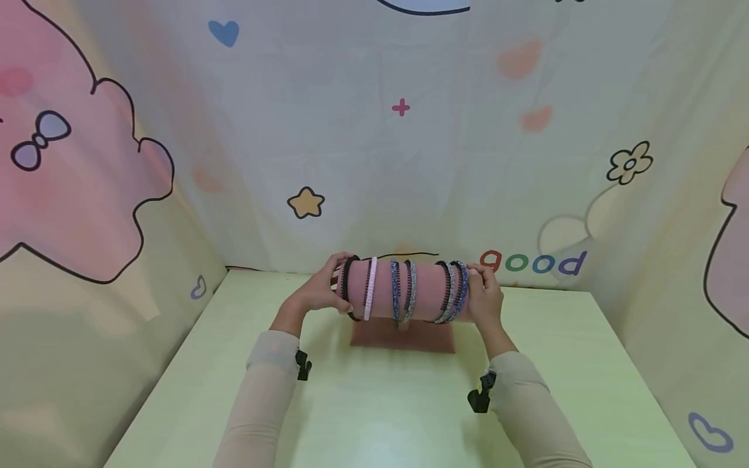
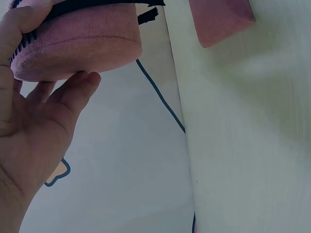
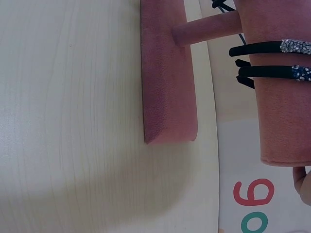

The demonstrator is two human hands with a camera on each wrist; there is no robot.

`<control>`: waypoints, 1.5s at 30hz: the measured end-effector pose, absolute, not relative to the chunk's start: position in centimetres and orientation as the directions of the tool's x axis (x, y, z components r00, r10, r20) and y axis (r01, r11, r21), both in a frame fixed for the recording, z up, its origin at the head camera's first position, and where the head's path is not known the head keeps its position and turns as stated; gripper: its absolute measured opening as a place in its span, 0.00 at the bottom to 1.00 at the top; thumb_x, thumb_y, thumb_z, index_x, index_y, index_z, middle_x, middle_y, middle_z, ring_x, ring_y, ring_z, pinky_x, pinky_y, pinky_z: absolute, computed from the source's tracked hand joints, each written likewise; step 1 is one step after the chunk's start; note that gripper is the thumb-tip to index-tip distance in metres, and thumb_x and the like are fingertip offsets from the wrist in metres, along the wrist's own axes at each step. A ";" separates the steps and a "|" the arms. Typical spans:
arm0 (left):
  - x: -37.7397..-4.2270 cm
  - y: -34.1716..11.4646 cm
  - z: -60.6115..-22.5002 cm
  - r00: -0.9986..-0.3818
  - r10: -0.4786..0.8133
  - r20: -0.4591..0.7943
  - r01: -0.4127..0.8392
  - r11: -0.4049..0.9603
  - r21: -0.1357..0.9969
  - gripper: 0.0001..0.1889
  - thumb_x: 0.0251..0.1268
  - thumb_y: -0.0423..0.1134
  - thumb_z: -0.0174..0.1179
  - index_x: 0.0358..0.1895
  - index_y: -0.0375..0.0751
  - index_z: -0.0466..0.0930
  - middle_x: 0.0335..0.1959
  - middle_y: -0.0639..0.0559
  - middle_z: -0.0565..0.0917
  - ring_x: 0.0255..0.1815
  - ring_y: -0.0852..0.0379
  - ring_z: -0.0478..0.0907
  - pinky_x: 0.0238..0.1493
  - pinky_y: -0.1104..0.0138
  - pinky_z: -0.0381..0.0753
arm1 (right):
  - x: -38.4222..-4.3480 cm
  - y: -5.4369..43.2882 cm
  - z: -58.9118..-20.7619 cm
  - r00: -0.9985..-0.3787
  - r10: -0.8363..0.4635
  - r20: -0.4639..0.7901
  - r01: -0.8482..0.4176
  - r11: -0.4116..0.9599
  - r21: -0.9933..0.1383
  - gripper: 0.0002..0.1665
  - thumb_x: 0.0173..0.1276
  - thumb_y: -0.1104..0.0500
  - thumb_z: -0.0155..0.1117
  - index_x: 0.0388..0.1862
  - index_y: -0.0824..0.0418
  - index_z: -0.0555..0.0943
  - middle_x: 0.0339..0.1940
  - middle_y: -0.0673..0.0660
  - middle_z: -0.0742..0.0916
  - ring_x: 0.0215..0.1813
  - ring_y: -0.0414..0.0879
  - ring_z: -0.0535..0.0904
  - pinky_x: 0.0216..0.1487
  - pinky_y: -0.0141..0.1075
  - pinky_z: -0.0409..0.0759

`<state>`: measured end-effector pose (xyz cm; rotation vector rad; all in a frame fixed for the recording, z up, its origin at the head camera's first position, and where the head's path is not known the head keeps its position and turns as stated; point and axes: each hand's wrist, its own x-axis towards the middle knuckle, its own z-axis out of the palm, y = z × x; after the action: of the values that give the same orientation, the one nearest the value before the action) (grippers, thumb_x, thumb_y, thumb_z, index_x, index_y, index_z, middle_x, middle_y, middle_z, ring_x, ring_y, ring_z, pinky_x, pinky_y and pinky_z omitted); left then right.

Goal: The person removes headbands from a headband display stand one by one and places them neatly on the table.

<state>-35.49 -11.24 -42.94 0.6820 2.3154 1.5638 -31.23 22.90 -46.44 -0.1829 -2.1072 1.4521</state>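
Note:
A pink plush headband stand (image 1: 430, 286) has a horizontal roll on a short post above a flat base (image 3: 170, 97). Several headbands sit round the roll. A plain black headband (image 1: 345, 286) is at the left end, with a pale pink headband (image 1: 370, 289) beside it. Blue (image 1: 395, 292) and silver glittery ones follow, and a blue headband (image 1: 463, 292) is nearest the right end. My left hand (image 1: 322, 286) grips the roll's left end, one digit over the black headband's teeth. My right hand (image 1: 486, 299) holds the right end; in its wrist view only a fingertip (image 3: 303, 187) shows.
The stand is near the back of a pale wooden table (image 1: 374, 403), close to a printed cloth backdrop (image 1: 351, 130). Cloth also hangs along both sides. A dark wrist device (image 1: 481, 393) is strapped on each sleeve.

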 end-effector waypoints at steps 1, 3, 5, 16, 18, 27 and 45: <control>-35.5 -11.3 -42.9 -0.851 0.523 0.043 0.234 0.306 0.923 0.55 0.35 0.22 0.70 0.69 0.58 0.50 0.67 0.54 0.55 0.65 0.43 0.58 0.51 0.52 0.72 | -31.2 22.9 -46.4 -0.829 0.417 0.374 -0.201 0.402 -0.893 0.19 0.71 0.47 0.46 0.49 0.56 0.77 0.52 0.58 0.81 0.53 0.55 0.75 0.55 0.50 0.68; -35.7 -11.3 -42.9 -0.848 0.529 0.043 0.233 0.299 0.925 0.54 0.37 0.25 0.70 0.69 0.57 0.49 0.67 0.54 0.55 0.66 0.42 0.57 0.52 0.50 0.71 | -31.3 22.9 -46.4 -0.827 0.420 0.374 -0.197 0.406 -0.892 0.19 0.71 0.47 0.46 0.49 0.55 0.78 0.51 0.58 0.81 0.52 0.55 0.75 0.54 0.50 0.68; -35.8 -11.4 -42.9 -0.842 0.538 0.045 0.234 0.290 0.928 0.51 0.40 0.28 0.69 0.69 0.56 0.49 0.67 0.53 0.55 0.67 0.39 0.55 0.53 0.48 0.69 | -31.3 22.9 -46.4 -0.828 0.419 0.372 -0.194 0.408 -0.892 0.19 0.71 0.47 0.46 0.49 0.55 0.77 0.52 0.58 0.81 0.52 0.55 0.75 0.54 0.50 0.68; -36.1 -11.8 -41.5 -0.846 0.532 -0.035 0.208 0.390 0.897 0.50 0.39 0.32 0.71 0.69 0.56 0.52 0.66 0.48 0.55 0.64 0.41 0.58 0.56 0.46 0.64 | -31.4 22.3 -46.4 -0.836 0.408 0.366 -0.199 0.396 -0.896 0.20 0.70 0.46 0.47 0.49 0.56 0.78 0.51 0.59 0.81 0.51 0.55 0.75 0.53 0.50 0.68; -36.0 -11.7 -41.3 -0.845 0.533 -0.048 0.229 0.441 0.868 0.52 0.38 0.33 0.72 0.71 0.58 0.52 0.66 0.47 0.54 0.62 0.42 0.58 0.56 0.46 0.64 | -31.3 22.2 -46.4 -0.836 0.406 0.368 -0.199 0.400 -0.895 0.20 0.71 0.46 0.47 0.49 0.57 0.78 0.51 0.59 0.82 0.51 0.55 0.75 0.53 0.50 0.68; -36.8 -12.0 -41.9 -0.851 0.524 -0.040 0.184 0.369 0.911 0.52 0.36 0.33 0.75 0.68 0.53 0.52 0.67 0.51 0.56 0.65 0.42 0.58 0.57 0.49 0.66 | -31.4 22.1 -46.2 -0.834 0.418 0.360 -0.183 0.407 -0.895 0.21 0.71 0.46 0.46 0.49 0.57 0.78 0.50 0.60 0.82 0.50 0.55 0.75 0.52 0.50 0.69; -37.3 -11.2 -42.0 -0.847 0.531 0.009 0.232 0.356 0.905 0.51 0.33 0.31 0.74 0.64 0.51 0.52 0.67 0.52 0.55 0.62 0.42 0.60 0.54 0.52 0.70 | -31.1 22.8 -46.0 -0.834 0.432 0.344 -0.166 0.398 -0.902 0.20 0.71 0.46 0.46 0.49 0.56 0.78 0.49 0.59 0.82 0.51 0.54 0.75 0.52 0.49 0.68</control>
<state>-37.26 -11.16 -41.96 0.6781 2.3353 1.4884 -31.09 22.76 -46.02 -0.2261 -2.1207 1.4568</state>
